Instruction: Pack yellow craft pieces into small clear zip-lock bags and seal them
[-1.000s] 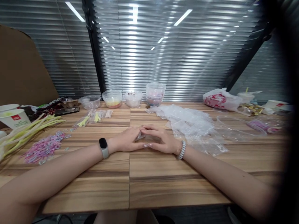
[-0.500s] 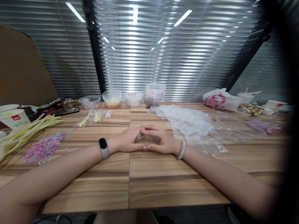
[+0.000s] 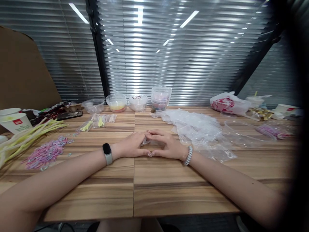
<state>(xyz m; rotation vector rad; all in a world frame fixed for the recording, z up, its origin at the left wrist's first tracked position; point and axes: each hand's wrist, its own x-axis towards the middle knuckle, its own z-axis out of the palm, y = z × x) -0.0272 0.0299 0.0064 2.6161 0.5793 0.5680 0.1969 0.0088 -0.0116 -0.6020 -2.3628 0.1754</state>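
Observation:
My left hand [image 3: 133, 144] rests on the table, palm down, its thumb apart from its fingers. Opposite it, my right hand [image 3: 169, 145] is also spread, with the thumb away from the curved fingers. The fingertips and thumb tips of both hands meet, framing a small gap over the wood. A small clear piece [image 3: 145, 140] shows under the fingertips on the left side of this gap; its shape is mostly hidden. A heap of clear plastic bags [image 3: 196, 125] lies just beyond my right hand.
Pink and purple loops [image 3: 47, 153] and yellow strips [image 3: 29, 135] lie left. Small filled bags [image 3: 100, 121] sit behind my left hand. Clear tubs [image 3: 116, 103] line the back by the blinds. Paper cups [image 3: 15, 124] stand far left; a white-and-red bag [image 3: 228, 103] is back right.

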